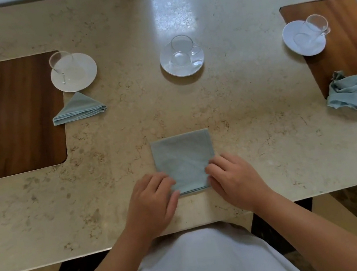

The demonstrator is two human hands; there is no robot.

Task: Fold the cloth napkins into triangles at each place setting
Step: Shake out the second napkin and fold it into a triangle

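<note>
A pale blue napkin [183, 157] lies folded into a square on the marble table, near the front edge. My left hand [152, 203] rests on its near left corner with fingers curled over the edge. My right hand [234, 180] pinches the near right corner. A second blue napkin [78, 109] lies folded as a triangle at the left setting. A third blue napkin [351, 91] sits crumpled at the right setting.
Three white saucers, each with a glass cup, stand at the left [73, 72], middle [181, 56] and right [303, 37]. Wooden placemats lie at the left [10, 117] and right [341, 27]. The table's front edge [53, 265] runs close to my body.
</note>
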